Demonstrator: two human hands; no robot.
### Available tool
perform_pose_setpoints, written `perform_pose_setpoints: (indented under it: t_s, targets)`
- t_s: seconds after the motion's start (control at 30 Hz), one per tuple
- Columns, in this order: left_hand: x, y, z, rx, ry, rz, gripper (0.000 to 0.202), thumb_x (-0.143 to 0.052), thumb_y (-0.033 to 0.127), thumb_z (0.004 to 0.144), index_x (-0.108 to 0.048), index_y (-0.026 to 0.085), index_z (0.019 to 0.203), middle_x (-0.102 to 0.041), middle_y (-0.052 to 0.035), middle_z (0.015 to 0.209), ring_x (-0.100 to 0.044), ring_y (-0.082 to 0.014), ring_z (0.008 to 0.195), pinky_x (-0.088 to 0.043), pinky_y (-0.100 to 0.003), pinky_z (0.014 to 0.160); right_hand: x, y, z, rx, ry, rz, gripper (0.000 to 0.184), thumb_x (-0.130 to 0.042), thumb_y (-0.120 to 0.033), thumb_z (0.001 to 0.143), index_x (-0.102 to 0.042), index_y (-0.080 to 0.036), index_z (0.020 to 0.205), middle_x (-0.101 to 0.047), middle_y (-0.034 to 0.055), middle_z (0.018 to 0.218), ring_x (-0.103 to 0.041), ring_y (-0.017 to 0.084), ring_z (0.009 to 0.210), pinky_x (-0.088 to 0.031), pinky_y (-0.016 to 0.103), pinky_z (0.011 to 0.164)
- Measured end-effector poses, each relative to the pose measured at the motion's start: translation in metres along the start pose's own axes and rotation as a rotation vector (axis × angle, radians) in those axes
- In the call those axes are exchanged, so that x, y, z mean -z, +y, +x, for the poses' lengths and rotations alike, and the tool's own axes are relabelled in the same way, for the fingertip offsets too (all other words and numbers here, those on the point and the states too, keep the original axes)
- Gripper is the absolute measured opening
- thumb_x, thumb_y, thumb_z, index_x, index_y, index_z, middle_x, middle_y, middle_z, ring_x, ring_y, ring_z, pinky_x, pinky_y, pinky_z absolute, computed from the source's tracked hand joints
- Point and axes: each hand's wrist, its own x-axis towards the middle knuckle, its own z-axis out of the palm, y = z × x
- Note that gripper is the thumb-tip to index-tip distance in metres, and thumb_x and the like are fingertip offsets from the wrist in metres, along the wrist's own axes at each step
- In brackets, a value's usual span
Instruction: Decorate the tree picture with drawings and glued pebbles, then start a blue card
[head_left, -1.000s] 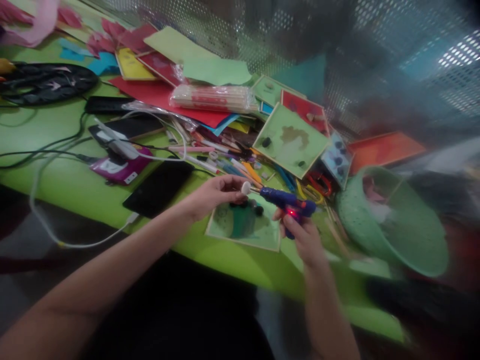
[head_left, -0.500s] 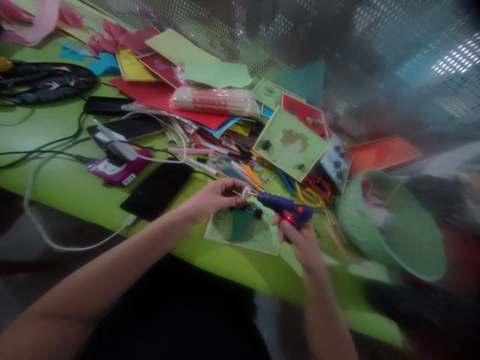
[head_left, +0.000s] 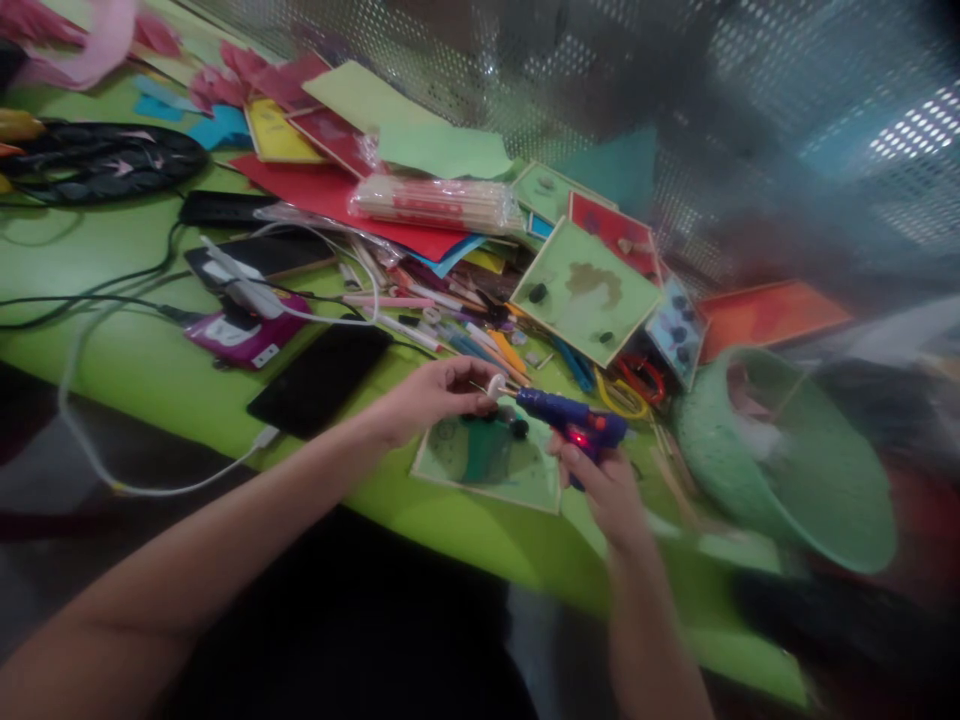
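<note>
My right hand [head_left: 604,485] grips a small blue glue gun [head_left: 568,415] with a red light glowing on its body; its nozzle points left. My left hand [head_left: 431,395] pinches a small white round piece [head_left: 494,385] on a thin stick, right at the gun's nozzle. Just below both hands lies a light green card [head_left: 487,462] bearing a dark green shape and a few dark pebbles, flat on the bright green table [head_left: 135,370].
A black phone [head_left: 321,375], a purple device [head_left: 244,338] and white and black cables lie to the left. Pens, coloured paper sheets, a bag of sticks [head_left: 435,203] and decorated cards [head_left: 585,290] crowd behind. A green basket [head_left: 787,455] stands at right.
The hands, white piece and glue gun stay together almost unmoved; the view has shifted slightly.
</note>
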Motion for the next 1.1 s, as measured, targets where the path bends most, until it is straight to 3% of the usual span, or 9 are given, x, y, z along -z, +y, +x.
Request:
perform_pose_setpoints:
  t_s: [0.67, 1.1]
  targets:
    - [0.003, -0.002, 0.001, 0.021, -0.008, -0.025, 0.034, -0.085, 0.022, 0.076, -0.071, 0.016, 0.107, -0.075, -0.0020, 0.092, -0.068, -0.0103, 0.079, -0.053, -0.024, 0.078, -0.001, -0.005, -0.001, -0.082, 0.033, -0.061, 0.047, -0.080, -0.064, 0.072, -0.066, -0.019, 0.074, -0.059, -0.0013, 0.055, -0.053, 0.014, 0.051, -0.044, 0.028, 0.051]
    - [0.004, -0.004, 0.001, 0.022, -0.040, -0.042, 0.034, -0.085, 0.021, 0.077, -0.071, 0.015, 0.108, -0.075, -0.0040, 0.097, -0.068, -0.0115, 0.081, -0.054, -0.026, 0.081, 0.002, -0.001, 0.000, -0.039, 0.029, -0.065, 0.042, -0.078, -0.062, 0.077, -0.067, -0.021, 0.073, -0.060, -0.0001, 0.055, -0.055, 0.015, 0.052, -0.045, 0.029, 0.052]
